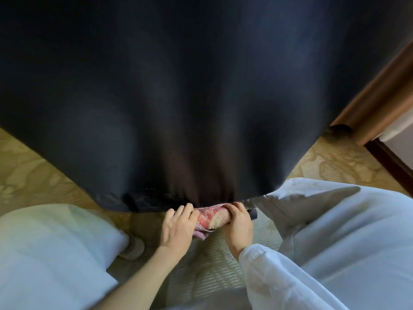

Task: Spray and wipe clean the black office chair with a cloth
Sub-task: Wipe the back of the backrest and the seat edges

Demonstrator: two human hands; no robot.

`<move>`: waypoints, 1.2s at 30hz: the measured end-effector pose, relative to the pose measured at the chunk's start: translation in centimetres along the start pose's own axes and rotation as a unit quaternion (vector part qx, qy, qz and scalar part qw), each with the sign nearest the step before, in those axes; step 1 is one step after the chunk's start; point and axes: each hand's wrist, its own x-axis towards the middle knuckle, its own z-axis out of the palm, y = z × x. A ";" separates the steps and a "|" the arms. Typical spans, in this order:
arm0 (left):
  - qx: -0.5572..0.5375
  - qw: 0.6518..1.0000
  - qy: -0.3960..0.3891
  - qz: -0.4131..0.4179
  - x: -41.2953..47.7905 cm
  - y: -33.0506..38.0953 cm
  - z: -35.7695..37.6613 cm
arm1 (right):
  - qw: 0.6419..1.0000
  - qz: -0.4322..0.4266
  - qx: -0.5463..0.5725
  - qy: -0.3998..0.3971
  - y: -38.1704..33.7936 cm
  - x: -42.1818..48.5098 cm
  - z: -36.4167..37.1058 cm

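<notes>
The black office chair [201, 97] fills the upper part of the head view, seen very close, its dark fabric surface hanging down toward the floor. At its lower edge a pink and cream terry cloth [213, 217] is wrapped around a black bar of the chair's base. My left hand [177, 227] holds the cloth's left end with the fingers curled on it. My right hand [239, 224] grips the cloth's right end around the bar; a short black stub of the bar shows just right of it. No spray bottle is in view.
My knees in pale trousers [335, 231] flank the hands on both sides. Patterned green-beige matting [212, 271] covers the floor. A brown wooden frame [380, 97] runs along the right, with a black caster [340, 129] near its foot.
</notes>
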 end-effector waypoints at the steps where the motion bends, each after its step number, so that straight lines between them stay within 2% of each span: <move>1: -0.001 1.000 -0.006 -0.004 -0.2 -0.1 -0.2 | 1.000 -0.002 0.000 -0.013 -0.2 -0.2 -0.1; 4: -0.016 1.000 0.018 -0.020 -0.7 -0.5 -1.8 | 1.000 -0.005 0.030 -0.003 -1.7 -0.8 -0.8; 8: -0.028 0.989 0.142 -0.031 -0.7 -1.3 -5.9 | 0.992 -0.028 0.102 0.064 -5.1 -1.0 -2.9; 13: -0.005 0.964 0.264 -0.038 -0.1 -2.8 -11.8 | 0.969 -0.142 0.136 0.151 -9.6 -0.6 -7.2; 19: 0.041 0.946 0.320 -0.020 -0.8 -4.5 -19.4 | 0.938 -0.259 0.114 0.198 -14.7 -0.2 -11.2; 25: 0.049 0.923 0.380 0.013 -1.8 -6.0 -22.6 | 0.902 -0.355 0.057 0.238 -18.1 -0.4 -12.5; 28: 0.032 0.924 0.379 0.042 -2.1 -7.2 -22.2 | 0.889 -0.386 0.016 0.245 -18.6 -0.4 -11.9; 32: 0.002 0.936 0.351 0.037 -2.5 -8.6 -20.0 | 0.876 -0.419 -0.036 0.236 -18.0 -0.2 -10.1; 36: -0.027 0.950 0.311 0.023 -3.2 -9.0 -16.6 | 0.880 -0.419 -0.076 0.211 -16.5 -0.4 -7.7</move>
